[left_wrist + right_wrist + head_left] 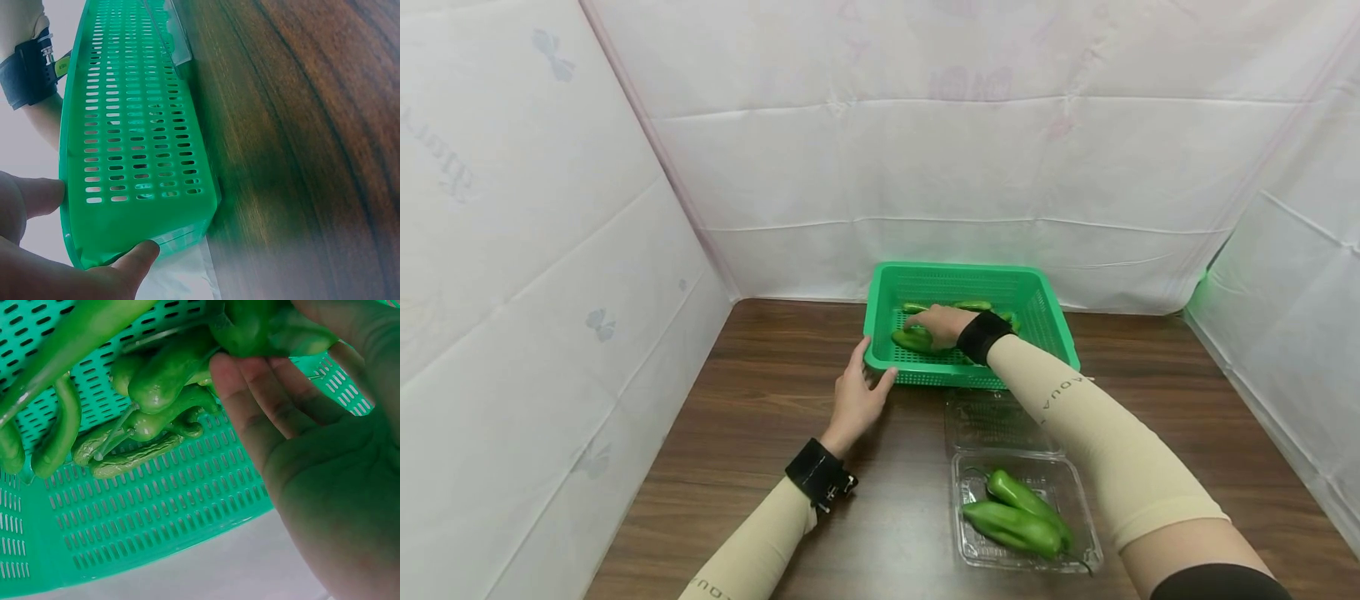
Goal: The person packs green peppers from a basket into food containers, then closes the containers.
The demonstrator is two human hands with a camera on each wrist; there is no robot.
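Head view: green basket (1045,321) sits on the wood table (760,417), near the back wall. Left hand (857,400) is at the basket's near-left corner, thumb against the front wall, fingers up along the left side, so it grips that corner. Right hand (943,325) reaches inside the basket & rests over a green pepper (912,339); more peppers lie behind it. Just in front of the basket: open clear plastic box (1075,500) w/ two green peppers (1018,517) in the near half, lid half flat on the table, touching the basket front.

Left wrist view: thumb & a finger (40,194) pinch the basket (137,144) corner, rim between them. Grip firm.

Right wrist view: right hand (325,444) w/ fingers curled round one pepper (269,331) at the top, held above the basket floor (162,512). Pile of peppers (156,381) lies below-left on the floor, a few long thin ones along the left side.
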